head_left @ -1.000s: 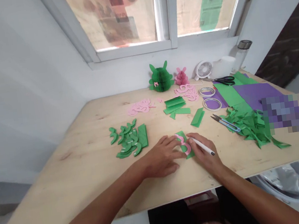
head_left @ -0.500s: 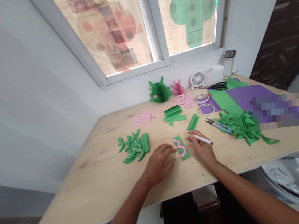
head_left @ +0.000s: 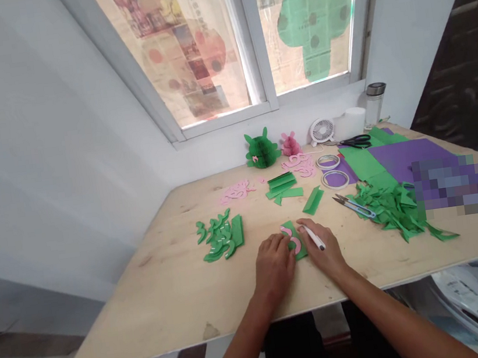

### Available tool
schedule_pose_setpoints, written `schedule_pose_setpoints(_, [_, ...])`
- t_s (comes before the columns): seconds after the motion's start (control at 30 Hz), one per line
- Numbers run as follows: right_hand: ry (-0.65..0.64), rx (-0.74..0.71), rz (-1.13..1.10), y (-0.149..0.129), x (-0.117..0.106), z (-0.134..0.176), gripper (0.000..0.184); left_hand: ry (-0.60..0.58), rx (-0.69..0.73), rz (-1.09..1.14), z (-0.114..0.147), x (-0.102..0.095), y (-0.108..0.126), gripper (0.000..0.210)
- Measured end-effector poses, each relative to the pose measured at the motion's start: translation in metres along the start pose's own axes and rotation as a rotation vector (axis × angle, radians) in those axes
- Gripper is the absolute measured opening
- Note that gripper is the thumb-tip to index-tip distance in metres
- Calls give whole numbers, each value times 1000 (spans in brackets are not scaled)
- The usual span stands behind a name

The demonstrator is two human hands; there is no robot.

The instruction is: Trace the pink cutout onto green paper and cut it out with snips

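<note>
A pink paper cutout (head_left: 296, 245) shaped like a 3 lies on a small green paper strip (head_left: 300, 241) near the table's front. My left hand (head_left: 274, 261) is closed, its fingers together and pressing the cutout and strip against the table from the left. On the right, my right hand (head_left: 324, 244) is closed around a white pen (head_left: 316, 237). The pen's upper end slants back towards me; its tip is hidden by my fingers, close to the strip's right edge. Several green cut pieces (head_left: 218, 240) are heaped to the left, beside a folded green strip (head_left: 237, 230).
Folded green strips (head_left: 281, 183), pink cutouts (head_left: 237, 191) and tape rolls (head_left: 335, 180) lie farther back. Thread snips (head_left: 357, 207) rest by green scraps (head_left: 390, 206) on the right. Black scissors (head_left: 357, 141), purple paper (head_left: 399, 161) and a small fan (head_left: 321, 131) are behind.
My left hand has moved right onto the cutout and strip. My right hand has come closer to the strip's edge, with the pen now tilted more steeply. The view has shifted slightly.
</note>
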State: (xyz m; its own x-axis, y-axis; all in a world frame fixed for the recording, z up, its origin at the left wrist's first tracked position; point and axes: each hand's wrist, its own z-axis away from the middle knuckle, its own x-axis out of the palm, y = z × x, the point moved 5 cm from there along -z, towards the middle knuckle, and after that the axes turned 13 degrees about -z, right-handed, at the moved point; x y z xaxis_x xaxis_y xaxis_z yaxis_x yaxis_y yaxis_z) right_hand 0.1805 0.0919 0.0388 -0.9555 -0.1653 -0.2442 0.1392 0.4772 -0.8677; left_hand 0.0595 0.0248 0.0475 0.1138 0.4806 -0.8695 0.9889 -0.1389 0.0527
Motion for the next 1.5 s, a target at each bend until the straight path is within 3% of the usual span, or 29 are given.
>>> schedule_pose_setpoints(0.33, [-189,-108,70,3,-4,-8,28,-1,44,40,-9,-5,-36,29])
schedule_pose_setpoints(0.5, [-368,-204,109,-4,0,-21,32,-37,171,107,-20,-5,-50,24])
schedule_pose_setpoints(0.67, [-596,-423,144,-14,10,-20,36,-58,318,165,-17,-1,-54,25])
schedule_pose_setpoints(1.5, [-660,-426,208,-11,12,-20,34,-81,407,188,-11,2,-59,33])
